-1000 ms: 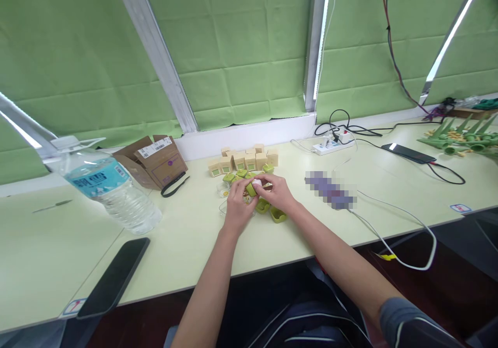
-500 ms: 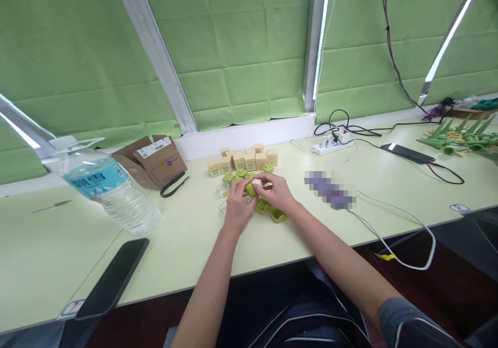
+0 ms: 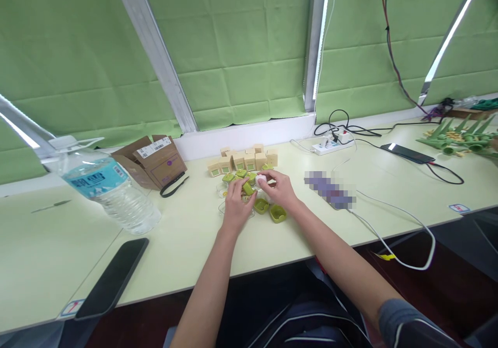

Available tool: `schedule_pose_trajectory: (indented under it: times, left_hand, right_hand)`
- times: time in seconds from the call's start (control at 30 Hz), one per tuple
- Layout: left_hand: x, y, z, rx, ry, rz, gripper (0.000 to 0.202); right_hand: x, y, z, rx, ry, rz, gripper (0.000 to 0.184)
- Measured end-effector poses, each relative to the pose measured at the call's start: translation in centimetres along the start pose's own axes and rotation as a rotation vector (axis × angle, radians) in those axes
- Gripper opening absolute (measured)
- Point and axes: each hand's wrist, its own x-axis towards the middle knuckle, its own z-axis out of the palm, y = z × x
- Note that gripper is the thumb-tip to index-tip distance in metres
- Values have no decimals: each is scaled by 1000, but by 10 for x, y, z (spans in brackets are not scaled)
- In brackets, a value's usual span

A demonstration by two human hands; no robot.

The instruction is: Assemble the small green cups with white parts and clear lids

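My left hand (image 3: 236,210) is closed on a small olive-green plastic case part (image 3: 247,188), held between thumb and fingers. Just to its right, my right hand (image 3: 281,191) pinches a small rounded white piece (image 3: 260,180). The two pieces are apart. Two open green cups (image 3: 278,213) rest on the table below my right hand. Behind my fingers lie several small green pieces (image 3: 241,173), partly hidden. Some clear plastic (image 3: 222,189) sits left of my left fingertips, its shape hard to make out.
Several small tan boxes (image 3: 249,161) stand behind the green pieces. To the left are a water bottle (image 3: 112,192), a brown carton (image 3: 155,164) and a dark phone (image 3: 112,278). On the right lie a power strip (image 3: 332,147), another phone (image 3: 407,153), and a white cable (image 3: 408,216).
The white piece was against the green part. My right hand has drawn it away to the right, while my left hand keeps the green part, now lower and tilted.
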Motion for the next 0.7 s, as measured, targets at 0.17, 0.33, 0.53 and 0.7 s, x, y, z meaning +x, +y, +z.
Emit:
schedule_pose_trajectory:
  times: [0.17, 0.33, 0.53, 0.7]
  left_hand:
    - [-1, 0, 0, -5, -6, 3, 42]
    - [-1, 1, 0, -5, -22, 2, 41]
    - [0, 4, 0, -15, -15, -1, 41]
    - [-1, 2, 1, -20, -29, -11, 40]
  right_hand:
    - [2, 4, -3, -21, 5, 24, 29]
    - [4, 7, -5, -74, 4, 57, 32]
    - [6, 11, -8, -184, 35, 114, 28]
    - [8, 17, -14, -296, 51, 180, 23]
